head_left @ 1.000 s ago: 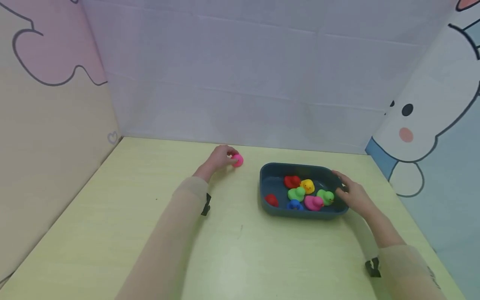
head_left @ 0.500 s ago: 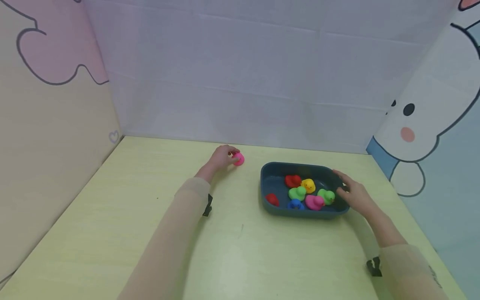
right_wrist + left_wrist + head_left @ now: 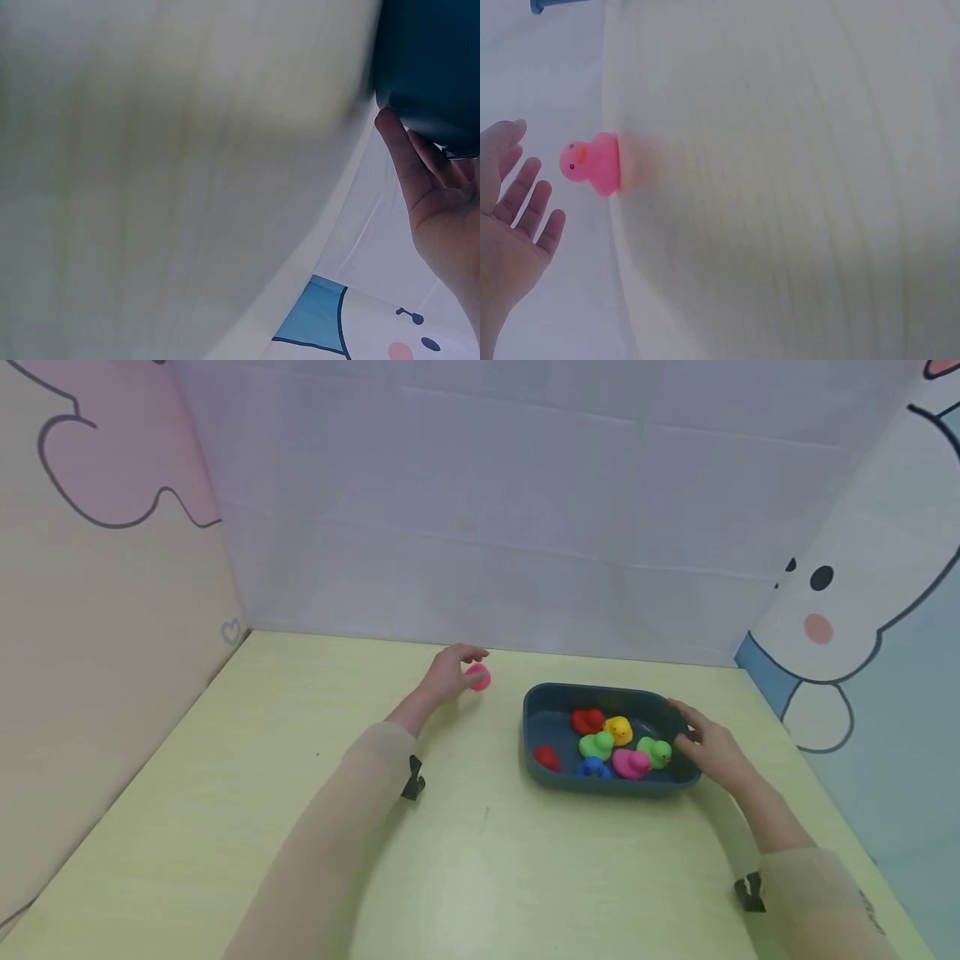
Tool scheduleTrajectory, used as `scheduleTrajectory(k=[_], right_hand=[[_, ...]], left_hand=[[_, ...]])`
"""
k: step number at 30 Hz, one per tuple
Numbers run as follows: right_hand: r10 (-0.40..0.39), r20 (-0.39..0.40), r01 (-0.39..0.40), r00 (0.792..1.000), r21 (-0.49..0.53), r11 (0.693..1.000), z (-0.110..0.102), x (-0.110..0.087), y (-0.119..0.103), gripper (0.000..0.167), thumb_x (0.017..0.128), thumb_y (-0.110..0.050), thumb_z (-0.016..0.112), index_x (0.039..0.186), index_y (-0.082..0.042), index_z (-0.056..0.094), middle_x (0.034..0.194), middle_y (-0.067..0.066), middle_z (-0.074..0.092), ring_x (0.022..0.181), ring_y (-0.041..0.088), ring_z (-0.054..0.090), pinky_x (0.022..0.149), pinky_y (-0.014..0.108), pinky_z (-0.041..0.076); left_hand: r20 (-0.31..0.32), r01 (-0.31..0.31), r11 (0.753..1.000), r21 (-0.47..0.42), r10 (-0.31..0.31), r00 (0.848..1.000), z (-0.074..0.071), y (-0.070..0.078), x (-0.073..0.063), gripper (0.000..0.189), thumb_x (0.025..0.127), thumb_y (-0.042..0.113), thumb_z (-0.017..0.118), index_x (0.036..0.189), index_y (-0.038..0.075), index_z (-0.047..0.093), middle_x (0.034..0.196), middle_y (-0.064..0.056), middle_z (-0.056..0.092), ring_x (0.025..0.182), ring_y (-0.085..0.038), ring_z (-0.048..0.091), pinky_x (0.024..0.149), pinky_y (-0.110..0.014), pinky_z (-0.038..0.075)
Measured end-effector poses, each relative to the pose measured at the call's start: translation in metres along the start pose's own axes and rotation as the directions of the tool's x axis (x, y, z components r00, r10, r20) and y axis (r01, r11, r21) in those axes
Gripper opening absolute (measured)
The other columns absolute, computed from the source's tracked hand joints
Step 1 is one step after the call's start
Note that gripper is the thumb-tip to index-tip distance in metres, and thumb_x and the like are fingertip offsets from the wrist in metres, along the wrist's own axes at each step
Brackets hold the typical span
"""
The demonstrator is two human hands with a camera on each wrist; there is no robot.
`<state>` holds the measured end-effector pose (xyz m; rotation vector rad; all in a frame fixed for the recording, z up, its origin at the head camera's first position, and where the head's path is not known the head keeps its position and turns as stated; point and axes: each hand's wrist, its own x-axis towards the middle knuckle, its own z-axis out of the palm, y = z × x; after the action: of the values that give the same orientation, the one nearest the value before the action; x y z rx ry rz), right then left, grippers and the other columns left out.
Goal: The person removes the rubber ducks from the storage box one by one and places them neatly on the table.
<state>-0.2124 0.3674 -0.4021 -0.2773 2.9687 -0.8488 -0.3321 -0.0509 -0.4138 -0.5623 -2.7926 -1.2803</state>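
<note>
On the table toward the back stands a pink rubber duck (image 3: 479, 677), its face and orange beak visible in the left wrist view. My left hand (image 3: 450, 675) is beside it with the fingers spread loosely, and a gap separates fingers and duck (image 3: 591, 165) in the left wrist view. My right hand (image 3: 712, 750) holds the right end of a dark blue tray (image 3: 547, 727), its fingertips at the rim. Inside the tray lie several rubber ducks: red (image 3: 587, 721), yellow (image 3: 618, 730), green (image 3: 597, 746), blue (image 3: 593, 767) and pink (image 3: 632, 764).
A pale yellow table (image 3: 465, 877) carries everything. A plain whitish back wall (image 3: 480, 527) rises behind it. Side panels with cartoon drawings stand left and right, the right one (image 3: 832, 693) close to my right arm.
My left hand's fingers have lifted and opened away from the pink duck, which stays on the table. My right hand keeps its place at the tray. The head view has shifted slightly.
</note>
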Motion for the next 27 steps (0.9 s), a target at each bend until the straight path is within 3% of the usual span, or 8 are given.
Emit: scheduleTrajectory(k=[6, 13, 19, 27], right_hand=[[0.01, 0.011, -0.01, 1.0, -0.027, 1.0, 0.0, 0.0, 0.0, 0.06, 0.091, -0.008, 0.049, 0.146, -0.003, 0.026, 0.138, 0.04, 0.033, 0.113, 0.059, 0.045, 0.089, 0.063, 0.042], [0.017, 0.007, -0.016, 1.0, -0.035, 0.999, 0.0, 0.001, 0.0, 0.06, 0.09, -0.007, 0.048, 0.146, -0.003, 0.026, 0.138, 0.039, 0.033, 0.112, 0.058, 0.046, 0.089, 0.063, 0.043], [0.015, 0.006, -0.014, 1.0, -0.037, 0.999, 0.0, 0.002, 0.001, 0.06, 0.089, -0.008, 0.046, 0.146, -0.002, 0.027, 0.137, 0.04, 0.032, 0.112, 0.059, 0.046, 0.09, 0.063, 0.041], [-0.031, 0.0, 0.031, 1.0, 0.017, 0.999, -0.001, 0.0, 0.007, 0.06, 0.094, -0.012, 0.051, 0.147, -0.005, 0.025, 0.142, 0.036, 0.031, 0.116, 0.058, 0.044, 0.091, 0.063, 0.041]], left_hand=[[0.012, -0.009, 0.999, -0.045, 0.01, 1.0, -0.001, 0.013, -0.008, 0.038, 0.088, 0.017, 0.066, 0.125, 0.01, 0.06, 0.119, -0.008, 0.06, 0.112, -0.025, 0.052, 0.095, -0.038, 0.044], [0.071, -0.037, 0.998, -0.053, 0.041, 0.997, -0.005, 0.03, -0.019, 0.039, 0.087, 0.018, 0.068, 0.124, 0.01, 0.06, 0.122, -0.012, 0.059, 0.111, -0.028, 0.054, 0.094, -0.039, 0.045], [0.16, -0.094, 0.995, -0.035, 0.099, 0.982, -0.004, 0.043, -0.025, 0.044, 0.086, 0.018, 0.069, 0.127, 0.01, 0.058, 0.129, -0.01, 0.057, 0.117, -0.032, 0.053, 0.1, -0.04, 0.042], [0.202, -0.197, 0.979, -0.056, 0.204, 0.958, 0.001, 0.058, -0.035, 0.045, 0.086, 0.02, 0.07, 0.127, 0.01, 0.057, 0.128, -0.006, 0.058, 0.115, -0.031, 0.054, 0.099, -0.042, 0.042]])
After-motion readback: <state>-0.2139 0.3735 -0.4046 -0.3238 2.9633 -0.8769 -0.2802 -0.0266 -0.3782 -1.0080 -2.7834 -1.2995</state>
